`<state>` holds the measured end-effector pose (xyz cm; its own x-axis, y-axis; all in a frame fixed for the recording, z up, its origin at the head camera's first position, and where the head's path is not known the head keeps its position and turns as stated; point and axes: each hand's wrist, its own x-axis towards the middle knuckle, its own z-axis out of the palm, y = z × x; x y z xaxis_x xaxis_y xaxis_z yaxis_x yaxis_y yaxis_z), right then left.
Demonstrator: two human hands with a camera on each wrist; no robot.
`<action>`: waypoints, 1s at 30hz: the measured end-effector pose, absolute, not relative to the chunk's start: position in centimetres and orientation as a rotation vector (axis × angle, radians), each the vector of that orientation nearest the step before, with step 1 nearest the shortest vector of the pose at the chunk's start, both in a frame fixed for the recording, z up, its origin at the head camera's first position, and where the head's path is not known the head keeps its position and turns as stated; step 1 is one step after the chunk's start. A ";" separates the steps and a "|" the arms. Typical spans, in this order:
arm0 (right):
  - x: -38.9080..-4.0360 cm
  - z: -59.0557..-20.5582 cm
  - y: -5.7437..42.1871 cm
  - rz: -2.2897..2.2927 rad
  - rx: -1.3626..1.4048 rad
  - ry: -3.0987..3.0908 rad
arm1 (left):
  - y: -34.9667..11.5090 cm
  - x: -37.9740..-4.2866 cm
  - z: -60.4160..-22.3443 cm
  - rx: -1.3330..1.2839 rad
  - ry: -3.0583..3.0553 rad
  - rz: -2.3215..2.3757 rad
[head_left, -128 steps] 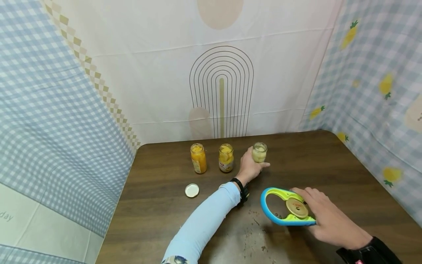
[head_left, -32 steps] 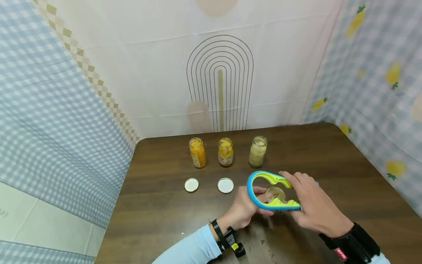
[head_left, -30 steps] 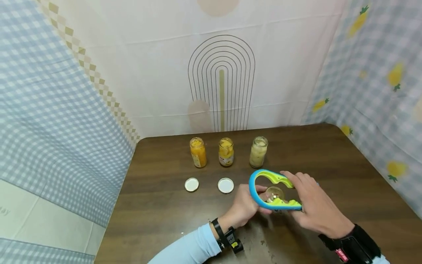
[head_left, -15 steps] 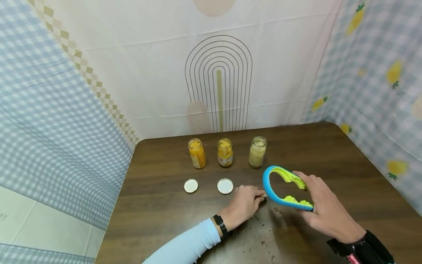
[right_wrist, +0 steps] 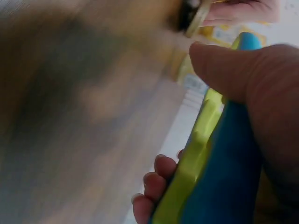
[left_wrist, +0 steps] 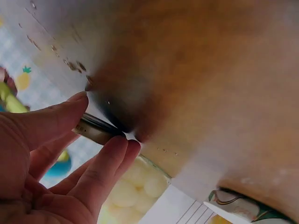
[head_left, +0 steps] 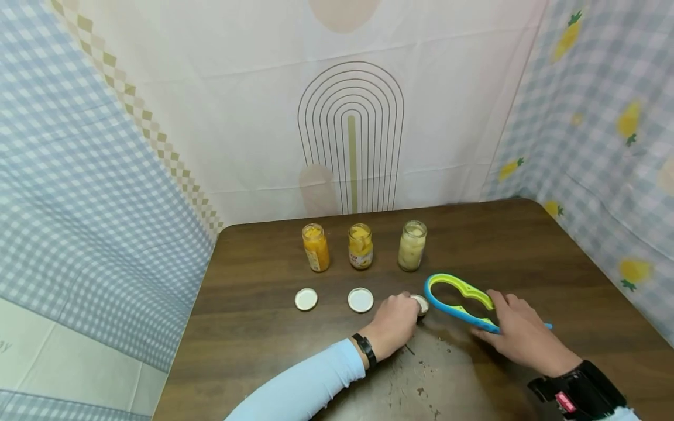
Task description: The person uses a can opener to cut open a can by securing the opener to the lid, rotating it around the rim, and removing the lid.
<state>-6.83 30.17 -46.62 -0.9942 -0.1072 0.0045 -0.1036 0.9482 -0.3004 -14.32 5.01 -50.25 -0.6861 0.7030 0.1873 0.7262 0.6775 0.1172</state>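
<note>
My left hand (head_left: 396,323) pinches a jar lid (head_left: 420,304) at its edge, low over the table, white inside facing up. In the left wrist view, thumb and fingertips close on the rim of that lid (left_wrist: 96,130). My right hand (head_left: 526,336) grips a blue and lime-green jar opener (head_left: 457,311) by its handles, to the right of the lid. No lid sits in the opener's loop. Two more lids, a small one (head_left: 306,299) and a larger one (head_left: 360,300), lie white side up to the left.
Along the back stand three uncovered glass jars: an orange-filled one (head_left: 317,255), a yellow one (head_left: 360,251) and a pale one (head_left: 411,251). Wet spots mark the brown table (head_left: 253,351) near the front. Fabric hangings enclose the back and sides.
Earlier my left hand left the pale jar at the back. Since then it has taken the lid from the opener's loop and lowered it beside the other lids; the opener has moved right.
</note>
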 end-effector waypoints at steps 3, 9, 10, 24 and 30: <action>-7.1 -47.3 30.7 -0.485 -0.100 3.024 | 5.3 -14.5 -50.3 -1.156 -2.783 -0.258; -7.3 -47.9 31.3 -0.507 -0.029 2.970 | 5.3 -14.9 -50.1 -1.136 -2.837 -0.316; -7.4 -47.9 31.4 -0.504 -0.025 2.972 | 5.3 -14.9 -50.0 -1.128 -2.847 -0.327; -7.7 -49.1 32.0 -0.524 0.149 2.937 | 5.4 -15.2 -49.7 -1.005 -2.950 -0.378; -7.5 -49.4 32.1 -0.464 0.214 2.958 | 3.6 -14.0 -48.5 -0.926 -3.037 -0.321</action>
